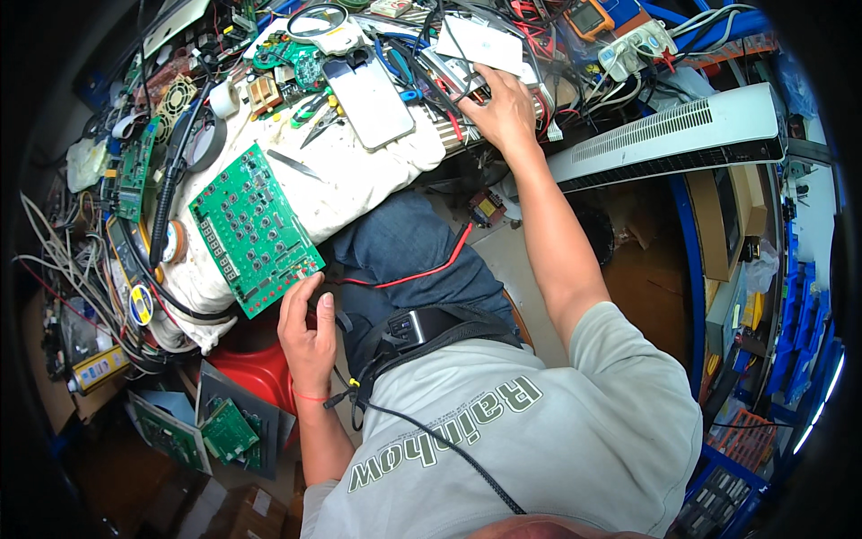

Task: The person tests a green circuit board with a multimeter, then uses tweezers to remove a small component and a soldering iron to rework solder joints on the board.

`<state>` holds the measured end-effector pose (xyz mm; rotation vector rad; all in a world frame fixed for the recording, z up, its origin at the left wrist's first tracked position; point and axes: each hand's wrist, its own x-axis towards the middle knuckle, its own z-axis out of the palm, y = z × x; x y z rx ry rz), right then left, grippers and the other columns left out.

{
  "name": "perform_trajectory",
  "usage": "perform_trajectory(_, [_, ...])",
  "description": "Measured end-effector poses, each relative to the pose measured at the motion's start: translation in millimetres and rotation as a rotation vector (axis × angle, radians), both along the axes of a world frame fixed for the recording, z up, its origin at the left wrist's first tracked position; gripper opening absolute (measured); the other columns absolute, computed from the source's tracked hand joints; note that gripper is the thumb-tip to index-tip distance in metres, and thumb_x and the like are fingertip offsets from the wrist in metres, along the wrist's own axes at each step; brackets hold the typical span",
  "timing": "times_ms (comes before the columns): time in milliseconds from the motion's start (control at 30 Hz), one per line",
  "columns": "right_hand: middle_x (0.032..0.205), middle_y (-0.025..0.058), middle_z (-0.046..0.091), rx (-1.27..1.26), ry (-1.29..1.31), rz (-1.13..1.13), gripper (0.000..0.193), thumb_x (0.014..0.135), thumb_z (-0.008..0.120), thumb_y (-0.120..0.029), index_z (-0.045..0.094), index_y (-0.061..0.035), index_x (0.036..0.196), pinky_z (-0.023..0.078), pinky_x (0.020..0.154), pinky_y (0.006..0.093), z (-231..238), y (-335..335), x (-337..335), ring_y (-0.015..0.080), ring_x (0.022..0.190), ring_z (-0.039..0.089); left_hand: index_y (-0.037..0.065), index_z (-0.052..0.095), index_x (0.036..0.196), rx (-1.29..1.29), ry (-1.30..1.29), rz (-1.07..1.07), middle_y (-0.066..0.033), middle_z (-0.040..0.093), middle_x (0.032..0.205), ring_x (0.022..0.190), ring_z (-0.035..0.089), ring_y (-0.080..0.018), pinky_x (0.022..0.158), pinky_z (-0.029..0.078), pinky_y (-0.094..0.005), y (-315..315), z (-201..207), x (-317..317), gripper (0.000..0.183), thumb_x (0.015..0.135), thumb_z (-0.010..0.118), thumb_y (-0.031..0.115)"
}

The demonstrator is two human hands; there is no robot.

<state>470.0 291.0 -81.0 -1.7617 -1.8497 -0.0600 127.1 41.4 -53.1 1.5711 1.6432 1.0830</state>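
Observation:
A green circuit board [256,229] with rows of small round parts lies tilted on the white cloth [368,193] at the bench edge. My left hand [307,332] is beside its lower right corner, fingers stretched and thumb apart; whether the fingertips touch the board I cannot tell. Across the bench, my right hand [505,112] reaches to a silver metal device [453,72] among wires, thumb and forefinger spread. Its other fingertips are partly hidden. A phone-like slab with a pale back [370,99] lies left of that hand. Tweezers [294,165] rest above the board.
Pliers [321,128], a magnifier [318,20], and an orange multimeter [588,18] are on the crowded bench. Loose cables [67,260] hang at left. A red wire [413,277] crosses my lap toward a small coil-like part [487,208]. A red stool [256,373] stands below.

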Motion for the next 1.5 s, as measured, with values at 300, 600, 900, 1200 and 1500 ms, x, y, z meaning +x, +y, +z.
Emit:
perform_trajectory(300, [0.123,0.0182,0.067,-0.059,-0.070,-0.097,0.066,0.077,0.074,-0.049,0.068,-0.0065,0.128,0.052,0.099,0.0417,47,-7,8,0.0346,0.114,0.066,-0.001,0.068,0.120,0.025,0.035,0.008,-0.0180,0.068,0.117,0.109,0.066,-0.0322,0.098,0.050,-0.0379,-2,1,-5,0.025,0.095,0.066,0.003])
perform_trajectory(600, [0.130,0.0181,0.065,0.105,0.029,-0.028,0.059,0.079,0.082,-0.035,0.067,-0.0005,0.125,0.051,0.100,0.0392,68,-57,42,0.0332,0.118,0.064,-0.002,0.067,0.119,0.025,0.015,-0.016,-0.0175,0.069,0.116,0.107,0.066,-0.0316,0.097,0.050,-0.0378,5,4,1,0.024,0.095,0.066,0.003])
perform_trajectory(900, [0.129,0.0163,0.063,0.006,0.924,0.260,0.069,0.082,0.080,-0.030,0.058,0.0085,0.135,0.051,0.099,0.0347,84,-129,22,0.0223,0.114,0.063,-0.003,0.064,0.127,-0.130,-0.568,-0.132,-0.0121,0.067,0.120,0.110,0.066,-0.0178,0.097,0.052,-0.0299,31,27,35,0.028,0.100,0.063,0.003])
perform_trajectory(1200, [0.142,0.0225,0.054,-0.310,1.607,0.699,0.096,0.080,0.085,-0.048,0.043,0.0105,0.145,0.043,0.114,0.0427,58,-153,-51,0.0294,0.131,0.056,0.004,0.025,0.158,0.129,-0.842,-0.350,-0.0217,0.046,0.149,0.134,0.053,-0.0310,0.111,0.046,-0.0436,72,62,84,0.104,0.080,0.090,0.021])
perform_trajectory(1500, [0.148,0.0205,0.049,-0.365,1.672,0.793,0.093,0.080,0.088,-0.043,0.043,0.0028,0.147,0.037,0.117,0.0439,49,-172,-80,0.0288,0.137,0.050,0.004,0.025,0.151,0.499,-0.661,-0.281,-0.0293,0.043,0.150,0.129,0.057,-0.0319,0.107,0.049,-0.0423,66,54,90,0.093,0.083,0.087,0.017])
